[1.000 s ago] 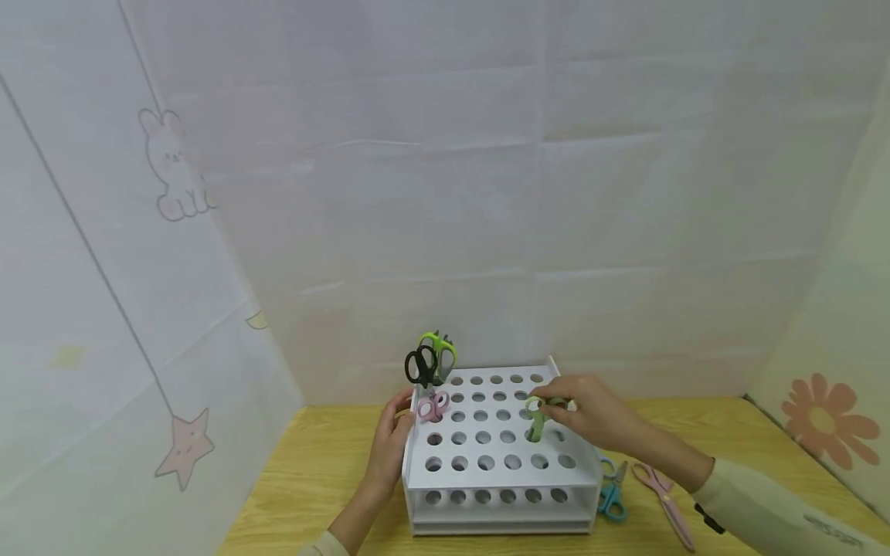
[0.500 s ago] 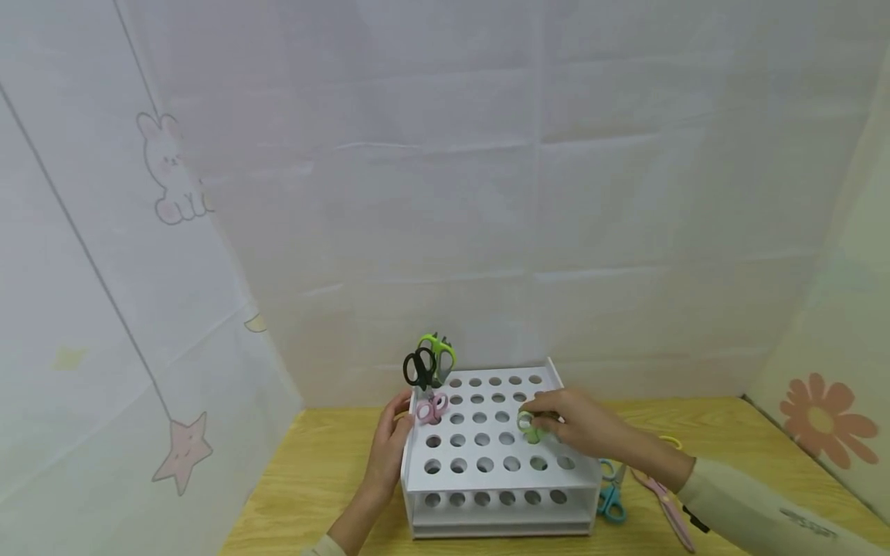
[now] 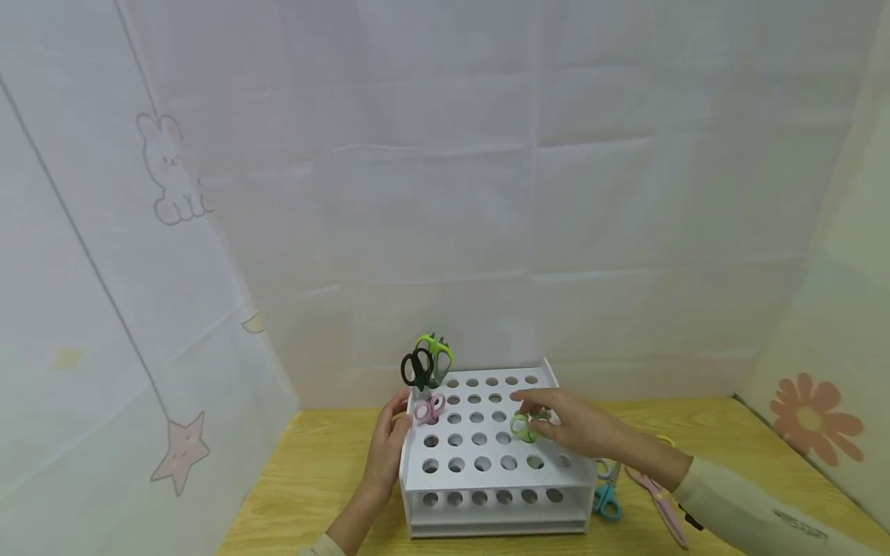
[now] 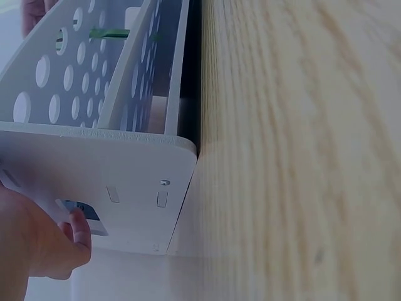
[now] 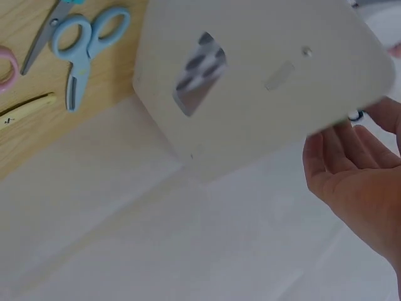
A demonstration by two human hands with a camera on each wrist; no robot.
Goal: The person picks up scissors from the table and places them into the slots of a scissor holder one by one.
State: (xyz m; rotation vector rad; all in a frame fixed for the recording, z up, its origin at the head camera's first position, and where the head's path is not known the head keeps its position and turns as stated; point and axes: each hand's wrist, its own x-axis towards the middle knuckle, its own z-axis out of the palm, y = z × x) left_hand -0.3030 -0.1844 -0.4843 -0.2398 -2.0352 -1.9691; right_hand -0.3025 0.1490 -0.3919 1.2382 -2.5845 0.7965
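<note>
A white rack [image 3: 466, 477] with rows of round holes stands on the table. My left hand [image 3: 382, 455] holds its left side; in the left wrist view a bent finger lies at the side panel's cutout. Light green scissors [image 3: 520, 427] stand handles-up in a hole toward the right, their green blade part [image 4: 109, 32] showing below the top board. My right hand [image 3: 573, 421] is right at those handles, index finger extended past them and thumb beside them. Pink scissors [image 3: 429, 408], black scissors [image 3: 417, 369] and bright green scissors [image 3: 436, 357] stand along the left column.
On the table right of the rack lie teal scissors [image 3: 607, 500], light blue scissors [image 5: 78, 53] and pink scissors [image 3: 660, 506]. A yellow handle [image 3: 665, 440] shows behind the right forearm. A white sheet wall [image 3: 445, 232] rises behind the rack.
The light green scissors have sunk lower into their hole under my right hand. The right fingers have since spread from the handles. My left hand stays at the rack's side.
</note>
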